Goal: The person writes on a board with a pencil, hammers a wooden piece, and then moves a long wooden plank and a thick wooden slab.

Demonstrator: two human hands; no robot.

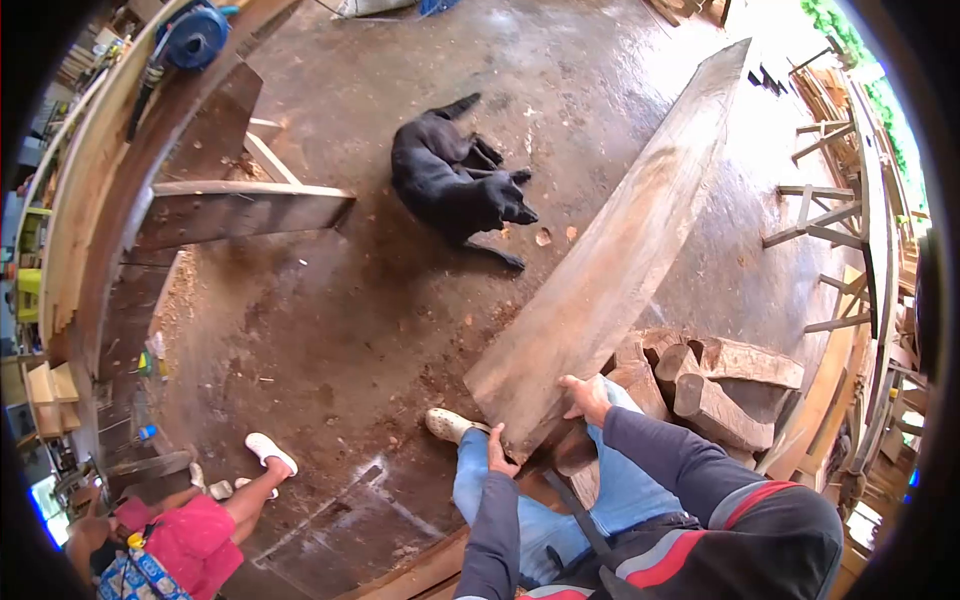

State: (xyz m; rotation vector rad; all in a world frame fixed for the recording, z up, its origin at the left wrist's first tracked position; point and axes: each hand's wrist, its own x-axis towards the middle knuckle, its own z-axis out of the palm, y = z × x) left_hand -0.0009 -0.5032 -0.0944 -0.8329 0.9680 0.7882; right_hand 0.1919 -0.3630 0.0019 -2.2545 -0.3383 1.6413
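Observation:
A long, wide wooden plank [610, 250] runs from my lap up toward the upper right. My left hand [500, 452] grips its near end at the lower left corner, with the thumb on top. On the right edge of the same end, my right hand [586, 398] holds the board, its thumb and a finger showing on the upper face. The undersides of both hands are hidden. My legs in blue jeans [520, 520] are below the near end.
A black dog [450, 185] lies left of the plank. Cut logs [720, 400] are piled at my right, with trestles [820, 220] beyond. At lower left sits a person in red [200, 540]. A curved wooden structure [110, 240] lines the left.

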